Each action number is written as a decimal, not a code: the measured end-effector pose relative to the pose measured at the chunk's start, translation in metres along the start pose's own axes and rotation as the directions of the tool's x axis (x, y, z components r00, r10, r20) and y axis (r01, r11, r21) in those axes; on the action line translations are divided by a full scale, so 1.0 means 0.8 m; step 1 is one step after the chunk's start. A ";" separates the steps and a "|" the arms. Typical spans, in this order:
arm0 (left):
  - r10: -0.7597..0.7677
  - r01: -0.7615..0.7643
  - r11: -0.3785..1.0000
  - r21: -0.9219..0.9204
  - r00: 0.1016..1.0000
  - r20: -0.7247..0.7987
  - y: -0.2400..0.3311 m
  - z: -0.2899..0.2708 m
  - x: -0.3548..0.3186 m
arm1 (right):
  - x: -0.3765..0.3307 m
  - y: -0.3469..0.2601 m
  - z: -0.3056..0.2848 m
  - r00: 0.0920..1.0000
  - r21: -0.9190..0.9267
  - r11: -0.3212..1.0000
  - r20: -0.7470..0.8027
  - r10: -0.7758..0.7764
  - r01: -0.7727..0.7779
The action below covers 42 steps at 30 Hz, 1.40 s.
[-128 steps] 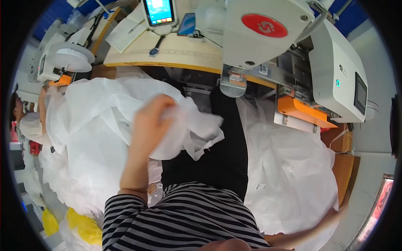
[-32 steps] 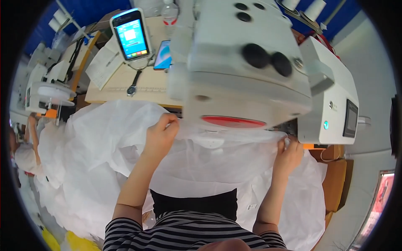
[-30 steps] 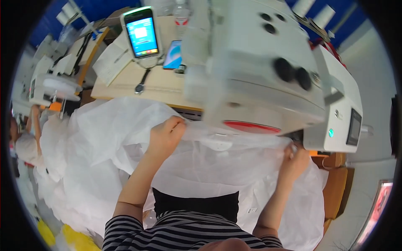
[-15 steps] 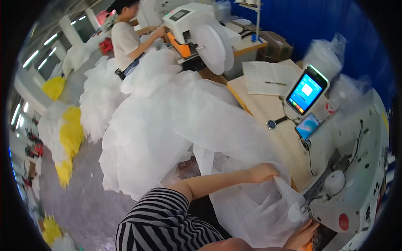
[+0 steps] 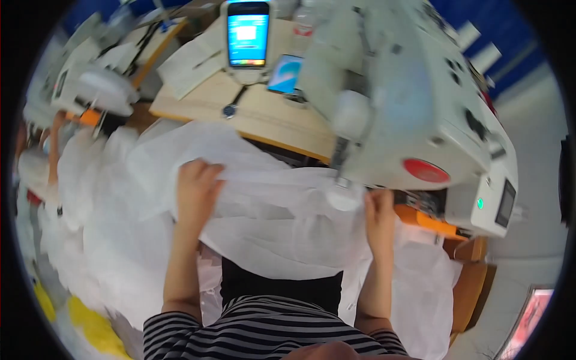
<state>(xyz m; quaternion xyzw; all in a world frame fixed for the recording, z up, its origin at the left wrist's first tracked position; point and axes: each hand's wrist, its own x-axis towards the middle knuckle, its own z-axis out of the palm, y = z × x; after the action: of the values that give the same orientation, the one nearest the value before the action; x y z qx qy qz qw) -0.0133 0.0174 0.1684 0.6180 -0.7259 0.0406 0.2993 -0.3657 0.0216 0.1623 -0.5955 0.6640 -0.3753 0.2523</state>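
Note:
A long stretch of thin white sheer fabric spans my lap and runs under the white sewing machine. With bent fingers my left hand pinches the cloth's folded edge, left of the needle area. My right hand, fingers closed, grips the fabric just right of the needle area, below a red oval mark on the machine head. Between the hands the edge is drawn fairly straight. Motion blurs the picture somewhat, and the fingertips are partly lost in the cloth.
On the wooden table lie a wristwatch, a phone and an open notebook. Behind them stands a lit handheld screen device. A big white fabric heap fills the left. Another person's arm reaches toward a second machine.
My view has swung to the right, so the sewing machine now stands ahead and the co-worker is at the far left. Both hands still hold the white fabric.

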 end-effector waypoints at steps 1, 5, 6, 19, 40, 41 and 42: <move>-0.020 0.021 1.000 0.010 1.000 -0.011 -0.017 -0.003 -0.007 | -0.003 0.002 -0.006 0.991 0.066 0.994 0.108 0.082 -0.090; -0.239 0.239 0.969 -0.063 0.971 0.008 -0.007 -0.003 -0.010 | 0.000 0.002 -0.021 0.966 0.088 0.996 -0.258 -0.007 0.030; -0.246 0.247 0.958 -0.144 0.969 0.024 0.001 -0.003 -0.001 | 0.001 -0.003 -0.029 0.952 -0.095 0.987 -0.267 -0.149 0.128; 0.264 -0.025 0.889 -0.458 0.844 0.467 0.111 0.007 0.081 | -0.057 0.032 -0.124 0.849 0.394 0.867 -0.301 0.434 -0.304; 0.397 -0.362 0.903 -0.230 0.908 0.129 0.087 0.110 0.047 | -0.016 0.077 -0.100 0.811 -0.750 0.647 -0.460 -0.361 -0.137; 0.325 -0.279 0.925 -0.259 0.933 0.154 0.086 0.112 0.049 | -0.017 0.078 -0.102 0.822 -0.766 0.631 -0.435 -0.367 -0.123; 0.322 -0.278 0.926 -0.257 0.935 0.148 0.088 0.103 0.053 | -0.018 0.078 -0.103 0.832 -0.780 0.616 -0.410 -0.373 -0.108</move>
<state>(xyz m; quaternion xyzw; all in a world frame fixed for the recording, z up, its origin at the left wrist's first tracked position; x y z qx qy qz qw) -0.1121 -0.0388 0.1438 0.4609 -0.8369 -0.0572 0.2896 -0.4653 0.0530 0.1598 -0.5644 0.7535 -0.2201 -0.2556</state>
